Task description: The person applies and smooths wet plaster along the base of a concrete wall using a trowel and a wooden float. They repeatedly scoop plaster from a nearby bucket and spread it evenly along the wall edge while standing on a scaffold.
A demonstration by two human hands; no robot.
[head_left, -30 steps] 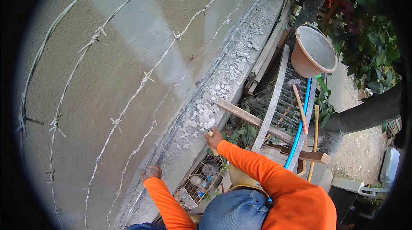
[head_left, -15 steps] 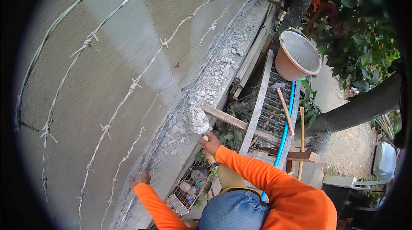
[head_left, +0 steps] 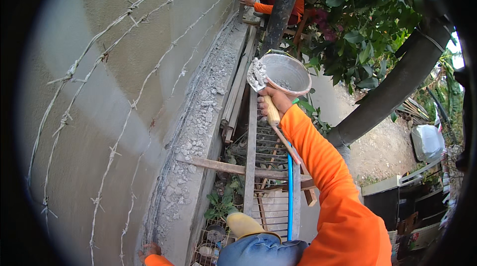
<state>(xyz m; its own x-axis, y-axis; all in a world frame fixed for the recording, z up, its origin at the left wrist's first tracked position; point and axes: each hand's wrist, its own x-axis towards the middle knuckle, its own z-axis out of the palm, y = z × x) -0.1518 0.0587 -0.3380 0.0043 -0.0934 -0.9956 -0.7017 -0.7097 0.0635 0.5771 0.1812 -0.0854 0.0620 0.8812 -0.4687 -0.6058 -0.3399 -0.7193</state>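
My right hand (head_left: 273,99) grips the pale wooden handle (head_left: 271,111) of a trowel, whose blade (head_left: 256,79) carries grey rubble at the left rim of a bucket (head_left: 301,89) with some debris inside. At the bottom, my left hand (head_left: 149,250) rests with fingers apart beside the foot of the wall (head_left: 74,137), partly cut off by the dark rim. Broken concrete (head_left: 194,142) lines the ledge between them. A long wooden-handled tool (head_left: 288,149) lies on a metal ladder (head_left: 251,176) below the bucket, next to a blue pipe (head_left: 290,196).
Several barbed-wire strands (head_left: 131,107) run along the wall. A co-worker in orange (head_left: 295,5) crouches farther along the ledge, hands near the wall. A plank (head_left: 223,165) crosses under the ladder. Thick trunks or posts (head_left: 382,102), foliage (head_left: 357,37) and a wire basket (head_left: 208,246) stand around me.
My right hand has lifted the loaded trowel from the ledge up to the bucket. My view has shifted forward along the ledge, leaving my left hand lower in the picture.
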